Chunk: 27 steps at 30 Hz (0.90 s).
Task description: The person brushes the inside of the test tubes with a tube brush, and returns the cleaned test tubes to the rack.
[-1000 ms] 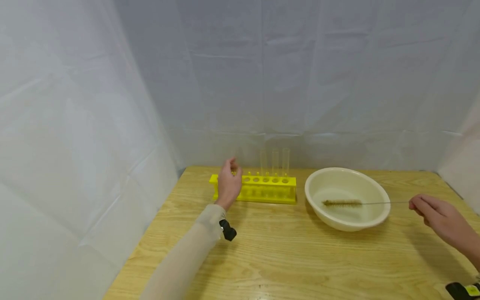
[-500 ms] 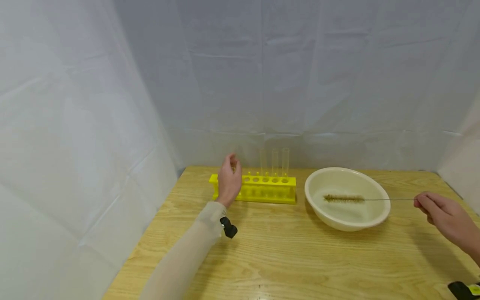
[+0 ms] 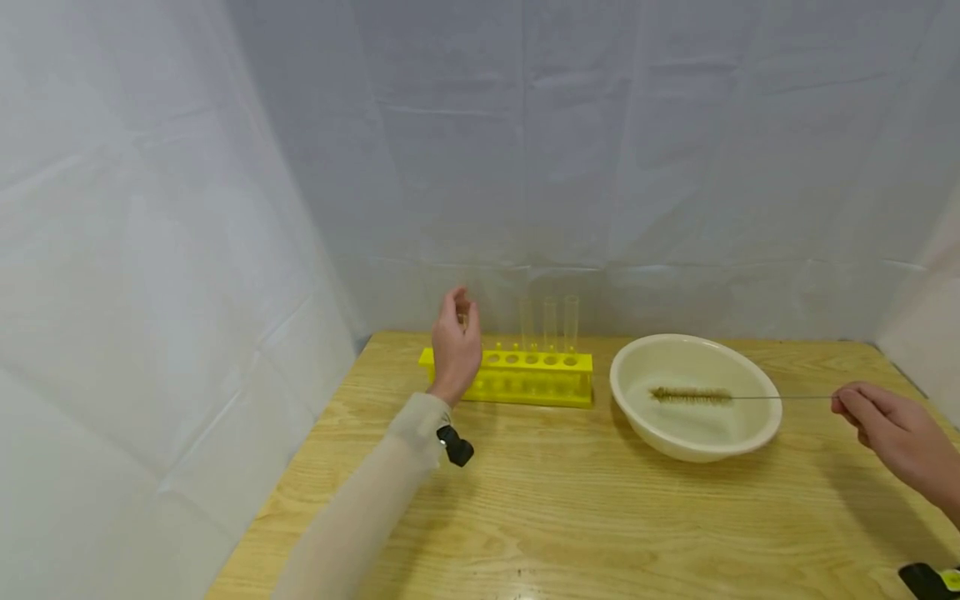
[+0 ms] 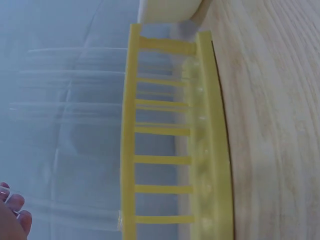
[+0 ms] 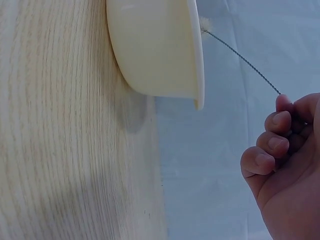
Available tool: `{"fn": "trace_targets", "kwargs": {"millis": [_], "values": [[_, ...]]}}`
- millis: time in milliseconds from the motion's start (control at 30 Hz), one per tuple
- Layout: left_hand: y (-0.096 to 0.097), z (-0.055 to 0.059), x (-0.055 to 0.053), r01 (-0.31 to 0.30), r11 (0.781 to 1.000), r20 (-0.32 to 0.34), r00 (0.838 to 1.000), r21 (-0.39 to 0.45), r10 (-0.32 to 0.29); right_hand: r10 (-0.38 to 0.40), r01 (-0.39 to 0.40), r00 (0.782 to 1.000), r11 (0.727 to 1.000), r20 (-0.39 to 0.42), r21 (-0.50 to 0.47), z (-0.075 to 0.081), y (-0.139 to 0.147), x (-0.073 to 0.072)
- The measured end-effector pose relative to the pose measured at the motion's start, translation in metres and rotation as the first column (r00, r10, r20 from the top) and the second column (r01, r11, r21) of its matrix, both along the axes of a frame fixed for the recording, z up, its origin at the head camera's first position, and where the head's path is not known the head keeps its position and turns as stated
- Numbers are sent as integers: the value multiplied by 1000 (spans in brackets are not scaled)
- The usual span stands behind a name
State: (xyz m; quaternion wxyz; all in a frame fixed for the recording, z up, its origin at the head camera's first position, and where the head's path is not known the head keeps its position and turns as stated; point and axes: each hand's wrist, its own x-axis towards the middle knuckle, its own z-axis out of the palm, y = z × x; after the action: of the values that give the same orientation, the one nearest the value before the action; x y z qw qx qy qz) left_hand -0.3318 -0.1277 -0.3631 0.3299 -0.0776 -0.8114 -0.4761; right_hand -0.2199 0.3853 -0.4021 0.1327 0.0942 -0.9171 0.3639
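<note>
My left hand [image 3: 457, 346] is raised over the left end of a yellow test tube rack [image 3: 532, 387]. Its fingers hold a clear test tube [image 4: 75, 212], whose lower end is level with the rack's top plate in the left wrist view; I cannot tell whether it touches. Three more clear test tubes [image 3: 550, 323] stand upright at the rack's right end, by the rear pegs. With curled fingers my right hand [image 3: 892, 421] grips the thin twisted wire of a test tube brush [image 3: 692, 396]. The brush's bristles are over the inside of a cream basin [image 3: 626, 400].
Rack and basin stand side by side on a wooden table [image 3: 570, 508], the basin to the right. Behind the table hangs a pale sheet [image 3: 570, 167], and another sheet [image 3: 150, 292] closes off the left side. Liquid in the basin cannot be made out clearly.
My left hand has risen a little above the rack with the test tube. My right hand has drawn the brush slightly right and up, its bristles still over the basin.
</note>
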Motion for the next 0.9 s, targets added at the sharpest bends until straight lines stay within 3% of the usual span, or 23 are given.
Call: {"fn": "trace_targets", "kwargs": {"millis": [233,533,667,900], "values": [[12,15,7,42,999,-53,998,-13,-42,-4,4,1000,1000,-10,-4,1,2,1],[30,20,21,190,981,-45,980,-48,-192,-14,14,1000,1000,-14,-23,2,3,2],[41,14,26,261,961,-36,963,-94,-266,-24,23,1000,999,-12,-28,3,4,4],[64,1,35,373,899,13,925,-228,-380,-8,7,1000,999,-19,-32,4,7,6]]}}
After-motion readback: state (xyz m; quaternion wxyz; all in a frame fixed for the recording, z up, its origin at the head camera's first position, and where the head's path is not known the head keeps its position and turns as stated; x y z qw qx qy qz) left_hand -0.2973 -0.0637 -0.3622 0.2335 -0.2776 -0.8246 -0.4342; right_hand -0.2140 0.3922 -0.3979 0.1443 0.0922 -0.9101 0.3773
